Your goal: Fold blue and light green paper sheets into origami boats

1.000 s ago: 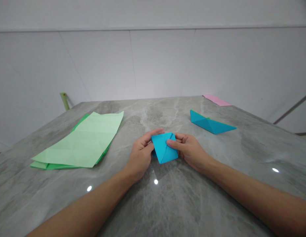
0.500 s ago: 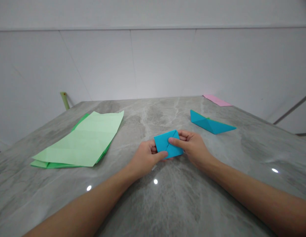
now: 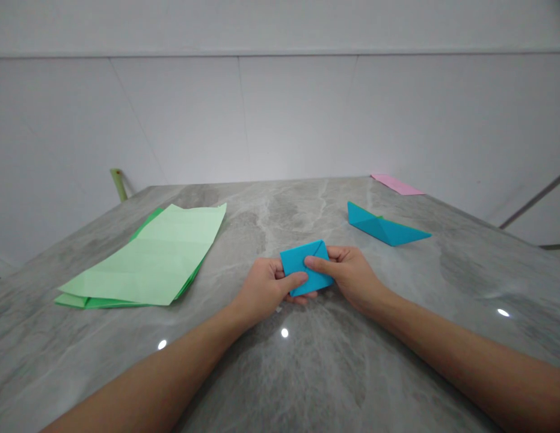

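Holding a small folded square of blue origami paper [image 3: 302, 261] between both hands, roughly flat, with a diagonal crease showing on top. The left hand [image 3: 263, 287] and right hand [image 3: 350, 275] are close together and pinch the paper from either side. The left thumb [image 3: 295, 279] lies across its lower part, the right thumb [image 3: 316, 263] across its upper part, and the fingers of both hands curl under it. Can't tell if the paper touches the table or sits just above it. Both forearms reach in from the bottom corners over a grey marble table [image 3: 307, 373].

Just ahead of the right hand, a folded blue paper boat [image 3: 383, 231] lies on its side, with a small green bit showing behind it. Farther back, a pink paper sheet [image 3: 397, 184] sits at the far table edge. Left of the left hand, well apart from it, a large pale green paper sheet [image 3: 148, 255] with fold lines lies over darker green paper [image 3: 97, 302]. Nothing sits between the hands and these papers. Beyond the table are white wall panels [image 3: 298, 114] and a small green post [image 3: 118, 184].
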Tool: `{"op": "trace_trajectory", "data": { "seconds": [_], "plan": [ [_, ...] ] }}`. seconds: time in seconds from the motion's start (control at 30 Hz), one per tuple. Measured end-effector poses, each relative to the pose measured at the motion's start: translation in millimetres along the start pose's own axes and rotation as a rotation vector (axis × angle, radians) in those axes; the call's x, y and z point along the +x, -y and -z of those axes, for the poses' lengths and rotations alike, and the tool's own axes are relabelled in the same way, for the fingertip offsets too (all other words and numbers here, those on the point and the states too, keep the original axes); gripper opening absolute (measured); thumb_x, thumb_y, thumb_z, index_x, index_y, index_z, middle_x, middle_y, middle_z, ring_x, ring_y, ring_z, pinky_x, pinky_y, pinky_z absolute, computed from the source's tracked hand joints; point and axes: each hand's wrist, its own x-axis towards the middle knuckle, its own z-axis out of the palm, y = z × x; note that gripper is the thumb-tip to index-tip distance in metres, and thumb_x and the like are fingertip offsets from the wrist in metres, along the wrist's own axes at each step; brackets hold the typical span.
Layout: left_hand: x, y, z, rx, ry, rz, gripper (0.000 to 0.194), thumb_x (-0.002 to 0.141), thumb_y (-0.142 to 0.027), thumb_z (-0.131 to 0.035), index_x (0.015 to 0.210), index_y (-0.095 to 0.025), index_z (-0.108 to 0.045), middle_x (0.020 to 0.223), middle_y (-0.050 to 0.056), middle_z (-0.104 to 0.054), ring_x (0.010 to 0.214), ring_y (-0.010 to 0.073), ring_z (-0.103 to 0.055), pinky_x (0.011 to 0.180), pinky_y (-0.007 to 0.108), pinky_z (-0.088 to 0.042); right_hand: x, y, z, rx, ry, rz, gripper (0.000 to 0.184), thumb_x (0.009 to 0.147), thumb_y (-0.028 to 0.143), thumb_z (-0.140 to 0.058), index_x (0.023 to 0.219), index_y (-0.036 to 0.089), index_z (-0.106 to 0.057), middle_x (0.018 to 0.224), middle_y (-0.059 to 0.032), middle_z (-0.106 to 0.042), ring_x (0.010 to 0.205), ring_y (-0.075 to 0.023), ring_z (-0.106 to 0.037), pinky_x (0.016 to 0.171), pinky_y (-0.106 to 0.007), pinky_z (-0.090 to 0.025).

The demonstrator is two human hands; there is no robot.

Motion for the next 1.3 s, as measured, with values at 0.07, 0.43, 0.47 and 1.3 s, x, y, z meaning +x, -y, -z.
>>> {"op": "trace_trajectory", "data": {
  "seconds": [0.07,0.43,0.47,1.3],
  "plan": [
    [0,0,-0.3,-0.008,0.003,0.016,0.035,0.067,-0.040,-0.080,0.084,-0.011,-0.069,0.080,0.010,-0.074,0.073,0.0244,-0.073,0.066,0.032,-0.058,1,1,0,-0.005,-0.036,0.001,0.030,0.065,0.044,-0.080,0.067,0.016,-0.072,0.064,-0.0025,-0.069,0.054,-0.0126,-0.057,0.055,-0.026,-0.046],
    [2,0,3.9,0.167,-0.266,-0.195,0.037,0.080,-0.051,-0.064,0.068,-0.017,-0.057,0.059,-0.001,-0.061,0.054,0.0161,-0.063,0.046,0.025,-0.054,1,-1,2,-0.154,0.031,-0.035,0.032,0.065,0.044,-0.079,0.061,0.015,-0.066,0.056,-0.0006,-0.064,0.050,-0.0116,-0.056,0.052,-0.025,-0.045],
    [1,1,3.9,0.200,-0.246,-0.200,0.034,0.081,-0.050,-0.064,0.073,-0.018,-0.058,0.062,-0.001,-0.063,0.055,0.0164,-0.064,0.046,0.025,-0.054,1,-1,3,-0.178,0.036,-0.040,0.033,0.065,0.045,-0.078,0.060,0.015,-0.065,0.055,-0.0006,-0.063,0.049,-0.0117,-0.056,0.050,-0.024,-0.044],
    [-2,-7,9.7,0.262,0.149,0.050,0.042,0.080,-0.058,-0.058,0.067,-0.018,-0.052,0.045,-0.002,-0.056,0.033,0.0108,-0.051,0.035,0.019,-0.037,-1,3,9,-0.326,0.084,0.131,0.027,0.077,0.044,-0.069,0.072,0.018,-0.072,0.063,0.0000,-0.064,0.055,-0.0117,-0.054,0.052,-0.025,-0.042]
  ]
}}
